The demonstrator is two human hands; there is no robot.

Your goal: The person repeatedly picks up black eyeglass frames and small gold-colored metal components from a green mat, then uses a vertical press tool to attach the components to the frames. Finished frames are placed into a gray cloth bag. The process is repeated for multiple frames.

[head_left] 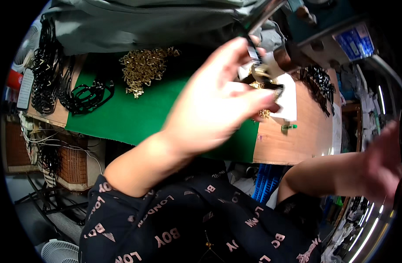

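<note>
My left hand (205, 103) is raised over the table in front of the machine. Its fingers are bent around a thin black strap (255, 49), with small gold-coloured metal pieces showing beside the fingertips. The hand hides part of the strap, and how it is gripped is partly blurred. Far off at the right rim, my right hand (382, 164) is smeared by motion, with its fingers unclear. A machine (306, 50) with a metal head and a round shaft stands just beyond my left fingertips.
Gold V-shaped metal pieces (144, 70) lie heaped on a green mat (118, 120). Black strap loops (88, 97) lie at the left, and more black strips (319, 85) at the right. White paper (290, 98) and a small green-capped bottle (289, 127) rest on the wooden table (293, 149).
</note>
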